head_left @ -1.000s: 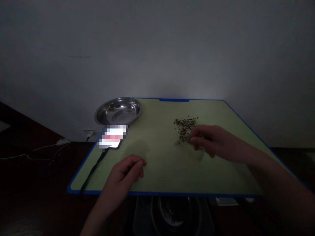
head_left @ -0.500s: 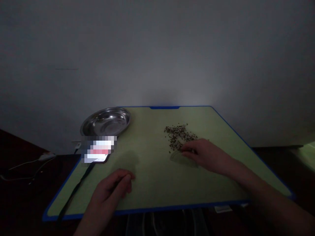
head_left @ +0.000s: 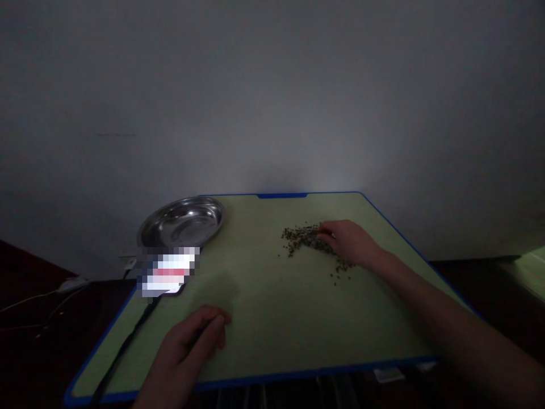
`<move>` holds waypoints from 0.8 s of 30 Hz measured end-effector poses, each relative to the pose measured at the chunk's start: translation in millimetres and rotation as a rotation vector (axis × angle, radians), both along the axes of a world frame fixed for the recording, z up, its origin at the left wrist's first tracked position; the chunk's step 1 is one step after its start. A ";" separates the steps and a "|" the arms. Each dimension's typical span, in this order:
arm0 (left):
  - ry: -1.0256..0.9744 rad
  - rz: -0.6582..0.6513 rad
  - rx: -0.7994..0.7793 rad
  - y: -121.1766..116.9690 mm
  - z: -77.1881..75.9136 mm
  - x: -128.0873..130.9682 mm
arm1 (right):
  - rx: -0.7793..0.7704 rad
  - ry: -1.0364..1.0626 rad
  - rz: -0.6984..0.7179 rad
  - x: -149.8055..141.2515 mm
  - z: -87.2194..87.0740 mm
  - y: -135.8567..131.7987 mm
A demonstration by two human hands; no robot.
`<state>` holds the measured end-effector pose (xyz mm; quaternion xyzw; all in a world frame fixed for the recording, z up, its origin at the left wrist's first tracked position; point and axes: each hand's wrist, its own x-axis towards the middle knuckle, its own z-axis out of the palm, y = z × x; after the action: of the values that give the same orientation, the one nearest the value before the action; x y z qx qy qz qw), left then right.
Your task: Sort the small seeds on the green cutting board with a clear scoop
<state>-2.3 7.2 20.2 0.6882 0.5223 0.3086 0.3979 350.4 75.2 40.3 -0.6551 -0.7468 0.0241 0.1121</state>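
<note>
A loose spread of small dark grains, like seeds or beans (head_left: 296,237), lies on the pale green table (head_left: 264,318). My right hand (head_left: 347,241) is over its right side, thumb and fingers pinched together. Between them is a thin see-through piece; in the earlier picture its rounded edge showed, but now it is hardly visible against the grains. Some grains are hidden under the hand. At the near left of the table rests my left hand (head_left: 191,343), fingers curled in and thumb against the forefinger, with nothing visible in it.
At the back left stands a shiny metal bowl (head_left: 183,224). In front of it is a lit phone (head_left: 170,272), its screen blurred out, beside a black strap (head_left: 128,341) running to the near edge. A grey wall (head_left: 272,102) rises behind the blue-edged table.
My right hand has moved away from me with the see-through piece, from the near side of the grains onto them. Some grains now lie nearer me. The left hand keeps its pose.
</note>
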 end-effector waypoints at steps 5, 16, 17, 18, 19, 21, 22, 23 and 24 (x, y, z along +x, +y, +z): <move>-0.008 0.005 -0.003 -0.3 -4.1 -2.1 | 0.025 0.052 -0.015 8.7 15.1 18.8; -0.027 0.008 -0.028 -0.7 -3.1 -2.9 | -0.121 0.060 -0.219 34.9 14.4 102.3; -0.031 0.011 -0.037 -0.8 -3.4 -2.7 | -0.138 0.063 -0.234 37.8 9.8 106.0; -0.034 0.012 -0.050 -0.9 -3.8 -2.4 | -0.154 0.066 -0.242 39.7 5.4 108.9; -0.039 0.017 -0.063 -1.2 -4.4 -2.2 | -0.168 0.071 -0.244 40.6 1.3 111.1; -0.053 0.035 -0.083 -2.4 -5.7 -1.3 | -0.193 0.083 -0.229 38.7 -5.1 114.8; -0.059 0.052 -0.088 -3.1 -6.2 -0.9 | -0.203 0.089 -0.213 35.9 -7.2 116.7; -0.062 0.077 -0.090 -3.9 -6.7 -0.5 | -0.212 0.097 -0.190 31.9 -8.5 119.0; -0.059 0.101 -0.091 -4.4 -7.0 -0.2 | -0.220 0.105 -0.164 26.9 -9.1 121.5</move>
<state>-2.5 2.8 13.2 0.6328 0.5578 0.3243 0.4281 377.3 196.7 31.2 -0.7199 -0.6769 0.1307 0.0802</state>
